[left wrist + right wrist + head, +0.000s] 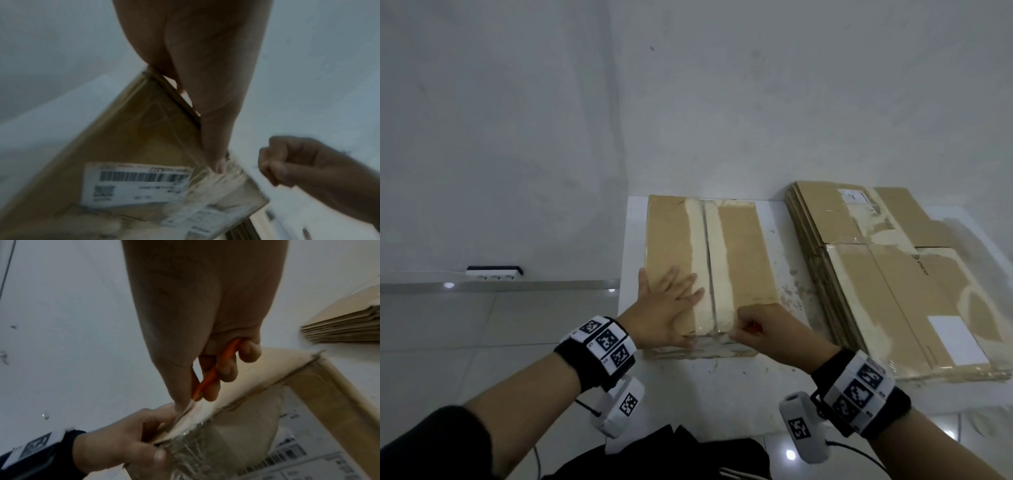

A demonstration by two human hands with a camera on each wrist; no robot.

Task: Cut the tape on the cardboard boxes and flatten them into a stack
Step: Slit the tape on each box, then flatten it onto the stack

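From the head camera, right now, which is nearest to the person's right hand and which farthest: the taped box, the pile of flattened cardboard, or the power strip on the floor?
1. The taped box: the right hand touches its near edge, holding an orange cutter.
2. The pile of flattened cardboard: to the hand's right, on the same white surface.
3. The power strip: far left, by the wall.

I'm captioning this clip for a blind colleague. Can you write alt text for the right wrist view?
The right hand grips an orange-handled cutter, its blade at the taped near edge of a cardboard box. The left hand holds that edge, and flattened boxes lie stacked at the right.
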